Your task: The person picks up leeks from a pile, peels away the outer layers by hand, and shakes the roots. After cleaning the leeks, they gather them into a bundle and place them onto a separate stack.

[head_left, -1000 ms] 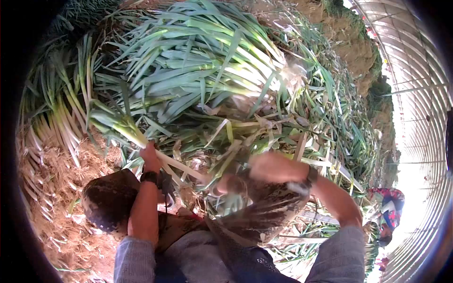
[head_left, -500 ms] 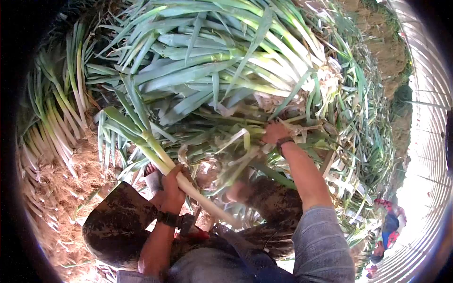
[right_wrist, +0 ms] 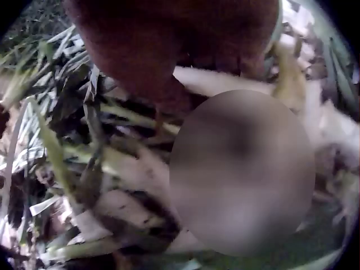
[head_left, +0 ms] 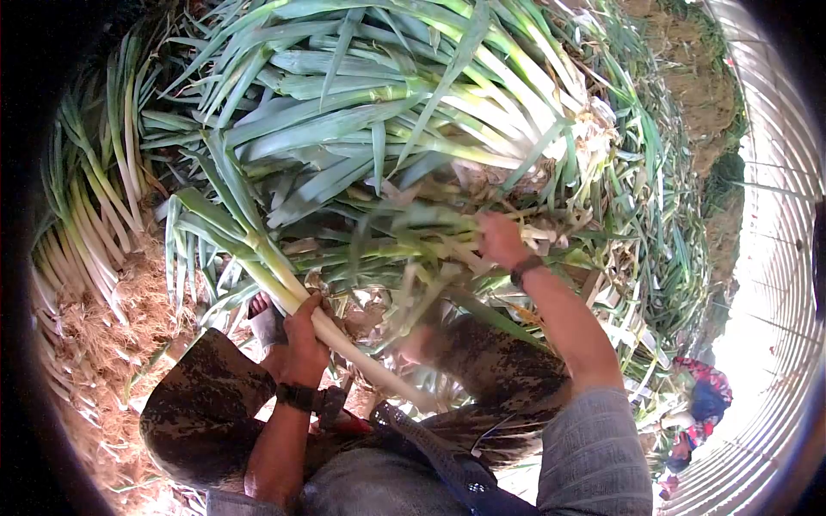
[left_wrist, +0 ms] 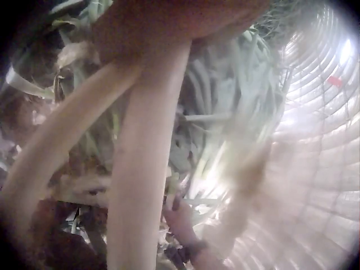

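My left hand (head_left: 305,344) grips long green onions (head_left: 357,353) by their pale shafts, low in front of me. Their leafy tops slant up to the left, and two white shafts (left_wrist: 146,157) run out from under the hand in the left wrist view. Farther forward on the right, my right hand (head_left: 501,241) is down among loose stalks and leaves. Its fingers curl over a white stalk (right_wrist: 222,81) in the right wrist view, and a motion-blurred green leaf (head_left: 422,215) trails leftward from it.
A big pile of green onions (head_left: 344,120) lies ahead, roots to the right. More rooted onions (head_left: 95,224) lie at left. Peeled leaves (head_left: 637,232) litter the right side. Another person (head_left: 704,400) bends at far right beneath a ribbed tunnel wall (head_left: 783,258).
My right hand went from a blurred motion near my knee to the loose stalks ahead, where a leaf now moves. The left hand still holds its onions, now farther right than a second ago.
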`<state>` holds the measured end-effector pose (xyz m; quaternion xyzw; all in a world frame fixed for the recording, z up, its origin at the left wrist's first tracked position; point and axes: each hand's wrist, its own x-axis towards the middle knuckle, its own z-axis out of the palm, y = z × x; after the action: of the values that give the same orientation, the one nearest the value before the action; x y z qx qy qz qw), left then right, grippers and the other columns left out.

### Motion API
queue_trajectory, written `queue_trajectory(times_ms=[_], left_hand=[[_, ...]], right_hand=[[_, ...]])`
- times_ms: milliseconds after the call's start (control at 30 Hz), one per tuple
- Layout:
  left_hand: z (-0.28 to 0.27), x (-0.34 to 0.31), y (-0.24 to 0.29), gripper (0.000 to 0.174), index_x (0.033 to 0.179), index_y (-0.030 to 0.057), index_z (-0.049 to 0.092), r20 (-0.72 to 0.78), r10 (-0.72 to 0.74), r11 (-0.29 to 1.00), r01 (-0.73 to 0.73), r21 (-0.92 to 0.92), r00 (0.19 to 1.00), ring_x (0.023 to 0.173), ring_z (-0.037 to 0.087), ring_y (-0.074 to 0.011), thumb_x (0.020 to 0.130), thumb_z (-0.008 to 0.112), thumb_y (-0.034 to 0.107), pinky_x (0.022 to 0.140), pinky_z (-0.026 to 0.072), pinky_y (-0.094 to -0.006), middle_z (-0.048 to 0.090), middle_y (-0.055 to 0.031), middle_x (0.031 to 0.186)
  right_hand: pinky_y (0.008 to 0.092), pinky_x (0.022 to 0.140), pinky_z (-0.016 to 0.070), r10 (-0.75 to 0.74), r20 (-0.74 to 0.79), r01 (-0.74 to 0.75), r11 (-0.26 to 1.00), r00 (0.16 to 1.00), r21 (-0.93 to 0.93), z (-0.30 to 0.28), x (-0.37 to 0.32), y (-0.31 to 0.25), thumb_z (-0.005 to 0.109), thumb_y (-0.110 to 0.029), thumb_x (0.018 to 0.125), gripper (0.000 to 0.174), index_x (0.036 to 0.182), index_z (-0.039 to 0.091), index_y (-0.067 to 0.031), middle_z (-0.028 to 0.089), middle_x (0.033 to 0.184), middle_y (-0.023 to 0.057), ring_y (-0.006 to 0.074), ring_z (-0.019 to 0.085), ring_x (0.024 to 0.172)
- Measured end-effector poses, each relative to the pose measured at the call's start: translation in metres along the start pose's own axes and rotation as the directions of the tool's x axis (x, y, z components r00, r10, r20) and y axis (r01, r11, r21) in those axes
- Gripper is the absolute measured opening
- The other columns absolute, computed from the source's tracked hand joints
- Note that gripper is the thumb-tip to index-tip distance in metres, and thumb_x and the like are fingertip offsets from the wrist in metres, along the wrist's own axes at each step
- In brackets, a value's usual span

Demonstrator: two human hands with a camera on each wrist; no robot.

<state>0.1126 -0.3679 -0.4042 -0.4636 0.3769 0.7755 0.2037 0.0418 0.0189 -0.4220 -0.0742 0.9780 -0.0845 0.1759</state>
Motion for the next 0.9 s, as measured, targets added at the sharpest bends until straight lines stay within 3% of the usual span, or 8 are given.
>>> queue_trajectory(times_ms=[133, 200, 367, 567, 633, 700, 800, 900], left_hand=[[0.001, 0.004, -0.007, 0.010, 0.090, 0.0043, 0.056, -0.031, 0.087, 0.996, -0.086, 0.030, 0.996, 0.056, 0.055, -0.0184, 0.086, 0.063, 0.010, 0.048, 0.0496, -0.0329, 0.055, -0.0048, 0.071], [0.003, 0.000, -0.001, 0.011, 0.091, 0.0041, 0.056, -0.052, 0.028, 1.000, -0.028, -0.004, 0.998, 0.055, 0.055, -0.0189, 0.086, 0.064, 0.010, 0.048, 0.0498, -0.0334, 0.055, -0.0052, 0.071], [0.007, -0.002, 0.005, 0.014, 0.093, 0.0037, 0.055, -0.068, -0.067, 0.998, 0.068, 0.016, 0.995, 0.054, 0.055, -0.0192, 0.086, 0.064, 0.012, 0.050, 0.0504, -0.0337, 0.056, -0.0063, 0.073], [0.012, -0.001, 0.003, 0.014, 0.097, 0.0032, 0.056, -0.113, -0.020, 0.999, 0.024, 0.033, 0.993, 0.060, 0.055, -0.0174, 0.088, 0.062, 0.011, 0.052, 0.0498, -0.0323, 0.057, -0.0060, 0.076], [0.013, 0.001, 0.002, 0.014, 0.098, 0.0025, 0.056, -0.092, -0.029, 0.999, 0.028, -0.015, 0.995, 0.059, 0.055, -0.0173, 0.087, 0.062, 0.010, 0.051, 0.0500, -0.0328, 0.057, -0.0064, 0.075], [0.015, -0.001, 0.000, 0.015, 0.098, 0.0020, 0.055, -0.099, -0.019, 1.000, 0.017, -0.015, 0.995, 0.059, 0.056, -0.0173, 0.087, 0.062, 0.008, 0.051, 0.0506, -0.0327, 0.057, -0.0066, 0.074], [0.014, 0.004, -0.003, 0.016, 0.098, 0.0019, 0.055, -0.117, -0.046, 0.999, 0.044, -0.014, 0.992, 0.059, 0.057, -0.0182, 0.086, 0.063, 0.007, 0.050, 0.0514, -0.0327, 0.057, -0.0067, 0.072], [0.008, 0.004, -0.004, 0.019, 0.102, 0.0014, 0.055, -0.099, -0.035, 0.999, 0.037, 0.020, 0.994, 0.062, 0.058, -0.0203, 0.087, 0.062, 0.010, 0.054, 0.0522, -0.0339, 0.054, -0.0074, 0.074]], right_hand=[[0.0476, 0.086, 0.0489, 0.204, 0.320, -0.194, 0.979, 0.925, -0.064, 0.014, 0.027, 0.039, 0.067, -0.018, 0.080, 0.037, 0.111, 0.062, -0.0010, 0.063, 0.102, 0.0226, 0.0375, 0.060, 0.097], [0.0493, 0.095, 0.0458, 0.341, 0.624, -0.235, 0.940, 0.703, -0.249, 0.020, 0.028, 0.038, 0.070, -0.021, 0.080, 0.051, 0.125, 0.053, -0.0012, 0.056, 0.122, 0.0237, 0.0382, 0.054, 0.114], [0.0547, 0.107, 0.0353, 0.458, 0.465, -0.289, 0.874, 0.758, -0.390, 0.043, 0.002, 0.055, 0.072, -0.027, 0.079, 0.074, 0.141, 0.037, -0.0068, 0.040, 0.144, 0.0222, 0.0388, 0.037, 0.134], [0.0504, 0.101, 0.0411, 0.301, 0.480, -0.088, 0.905, 0.824, -0.416, 0.035, 0.011, 0.050, 0.076, -0.036, 0.071, 0.067, 0.127, 0.054, -0.0049, 0.061, 0.119, 0.0197, 0.0354, 0.057, 0.114], [0.0481, 0.097, 0.0437, 0.365, 0.837, 0.089, 0.896, 0.408, -0.434, 0.033, 0.026, 0.040, 0.075, -0.039, 0.069, 0.054, 0.109, 0.065, -0.0040, 0.068, 0.100, 0.0158, 0.0334, 0.062, 0.100], [0.0468, 0.095, 0.0447, 0.295, 0.858, 0.205, 0.890, 0.420, -0.407, 0.037, 0.020, 0.033, 0.074, -0.038, 0.070, 0.041, 0.094, 0.070, -0.0052, 0.068, 0.095, 0.0138, 0.0329, 0.062, 0.098], [0.0479, 0.095, 0.0444, 0.021, 0.620, 0.333, 0.828, 0.784, -0.450, 0.035, 0.003, 0.034, 0.075, -0.035, 0.068, 0.039, 0.093, 0.069, -0.0059, 0.069, 0.096, 0.0117, 0.0314, 0.062, 0.099], [0.0576, 0.111, 0.0224, 0.228, 0.754, 0.245, 0.854, 0.616, -0.459, 0.044, 0.019, 0.031, 0.069, -0.046, 0.075, 0.060, 0.121, 0.063, -0.0091, 0.062, 0.124, 0.0147, 0.0344, 0.048, 0.126]])
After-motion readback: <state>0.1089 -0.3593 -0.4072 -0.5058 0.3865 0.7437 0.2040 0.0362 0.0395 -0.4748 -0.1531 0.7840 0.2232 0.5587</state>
